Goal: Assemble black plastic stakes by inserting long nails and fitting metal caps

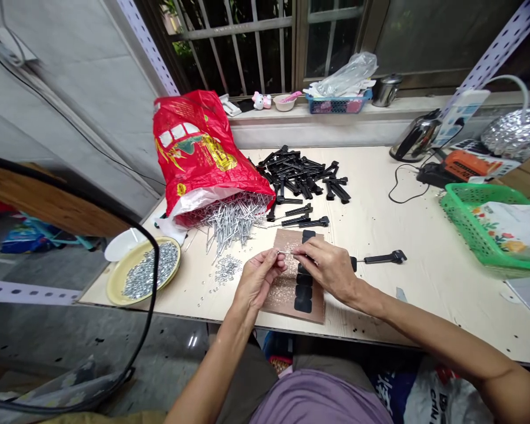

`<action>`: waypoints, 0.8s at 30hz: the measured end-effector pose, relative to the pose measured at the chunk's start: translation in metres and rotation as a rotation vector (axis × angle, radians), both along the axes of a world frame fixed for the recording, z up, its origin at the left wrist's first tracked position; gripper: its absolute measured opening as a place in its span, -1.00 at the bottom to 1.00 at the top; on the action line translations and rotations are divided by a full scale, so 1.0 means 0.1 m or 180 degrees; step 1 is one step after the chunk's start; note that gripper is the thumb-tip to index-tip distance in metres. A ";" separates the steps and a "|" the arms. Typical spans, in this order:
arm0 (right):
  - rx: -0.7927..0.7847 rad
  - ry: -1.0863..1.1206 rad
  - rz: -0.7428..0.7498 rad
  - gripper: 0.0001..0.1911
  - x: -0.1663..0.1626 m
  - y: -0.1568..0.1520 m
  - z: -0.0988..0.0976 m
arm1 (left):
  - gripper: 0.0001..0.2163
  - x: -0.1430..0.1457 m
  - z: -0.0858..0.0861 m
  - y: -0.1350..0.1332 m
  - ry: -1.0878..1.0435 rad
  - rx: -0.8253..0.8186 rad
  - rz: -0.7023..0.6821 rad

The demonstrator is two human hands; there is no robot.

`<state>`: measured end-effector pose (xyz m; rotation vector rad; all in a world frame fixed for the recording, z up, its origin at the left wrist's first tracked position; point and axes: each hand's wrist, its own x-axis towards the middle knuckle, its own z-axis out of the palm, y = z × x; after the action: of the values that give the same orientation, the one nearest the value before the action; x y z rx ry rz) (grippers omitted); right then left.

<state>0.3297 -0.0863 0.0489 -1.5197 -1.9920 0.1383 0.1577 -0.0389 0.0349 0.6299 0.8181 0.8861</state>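
Both hands meet above a brown board (pixel 280 297), a thin metal rod (pixel 286 252) spanning their fingertips. My left hand (pixel 259 277) pinches the rod's left end; whether a small metal piece is there too I cannot make out. The other end sits in the closed fingers of my right hand (pixel 331 271). Black rounded pads (pixel 303 292) lie in a column on the board, some covered by my right hand. Right of that hand lies a black plastic piece (pixel 384 258) with a rod leading to a black pad. Small metal pieces (pixel 228 269) are scattered left of my left hand.
Metal rods (pixel 236 221) spill from a red bag (pixel 198 153). Black plastic pieces (pixel 298 171) are piled at the back. A yellow bowl (pixel 115 287) of small metal parts stands left, a green basket (pixel 472 235) right. A black cable (pixel 152 294) loops across the left foreground.
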 end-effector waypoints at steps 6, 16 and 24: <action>0.0058 -0.0250 -0.0025 -0.78 0.04 -0.06 0.06 | -0.72 0.06 0.03 -0.04 0.0118 0.0123 0.0056; 0.0527 -0.0875 -0.0229 -0.75 -0.02 -0.11 -0.01 | -0.75 0.11 0.00 -0.09 0.0493 0.0643 0.0425; 0.0452 -0.0781 -0.0162 -0.75 0.01 -0.12 -0.05 | -0.74 0.08 -0.06 -0.09 0.0794 0.0759 0.0244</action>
<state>0.3311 -0.0980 0.0443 -1.5544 -2.0988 -0.2163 0.1661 -0.0477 0.0294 0.9365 0.9727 0.9961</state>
